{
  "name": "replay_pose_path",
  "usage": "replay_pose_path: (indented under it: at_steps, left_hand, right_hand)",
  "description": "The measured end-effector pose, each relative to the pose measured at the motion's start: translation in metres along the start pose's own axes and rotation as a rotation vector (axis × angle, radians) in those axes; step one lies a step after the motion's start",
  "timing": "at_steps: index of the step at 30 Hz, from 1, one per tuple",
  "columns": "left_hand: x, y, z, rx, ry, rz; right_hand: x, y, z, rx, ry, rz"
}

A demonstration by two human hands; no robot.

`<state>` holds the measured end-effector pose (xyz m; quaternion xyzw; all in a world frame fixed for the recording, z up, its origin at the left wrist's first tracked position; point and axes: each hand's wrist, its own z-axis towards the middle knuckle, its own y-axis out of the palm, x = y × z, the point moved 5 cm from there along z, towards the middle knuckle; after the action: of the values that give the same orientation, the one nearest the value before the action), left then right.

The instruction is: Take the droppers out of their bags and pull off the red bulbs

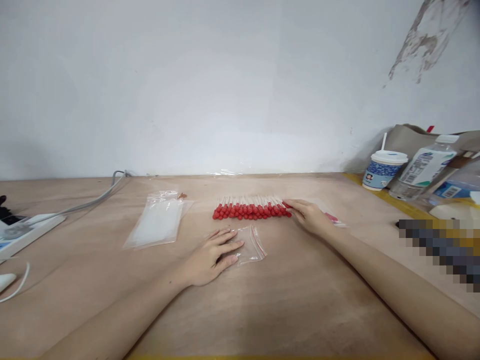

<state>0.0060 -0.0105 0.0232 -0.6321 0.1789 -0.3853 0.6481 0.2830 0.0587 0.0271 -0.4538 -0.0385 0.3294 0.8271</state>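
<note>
We observe our left hand (pixel 211 256), grip unclenched, fingers spread over a clear zip bag (pixel 251 246) lying on the table (pixel 262 312). Our right hand (pixel 309 216) is at the right end of the red-tipped sticks (pixel 252 211), rowed beyond the bag; whether its grip pinches one, we cannot make out.

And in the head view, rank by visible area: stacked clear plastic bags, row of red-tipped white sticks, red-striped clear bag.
Stacked bags
Row of sticks
Red-striped bag, partly under the left hand
</note>
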Motion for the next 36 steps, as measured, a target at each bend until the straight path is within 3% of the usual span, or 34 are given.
replay_pose_path:
  at_steps: [14,22,30,36]
  left_hand:
    - [0.0,0.0,0.0,-0.009,-0.02,-0.006]
    - [0.001,-0.001,0.0,0.02,-0.004,-0.027]
    - [-0.001,0.0,0.0,-0.002,-0.029,-0.012]
    - [-0.001,0.001,-0.001,0.018,-0.012,-0.021]
  right_hand:
    - [-0.002,0.007,-0.002,-0.077,0.079,0.082]
    - [0.0,0.005,-0.005,0.001,0.177,0.119]
    - [-0.003,0.006,-0.005,0.0,0.157,0.169]
    - [0.007,-0.006,-0.004,0.153,0.201,-0.011]
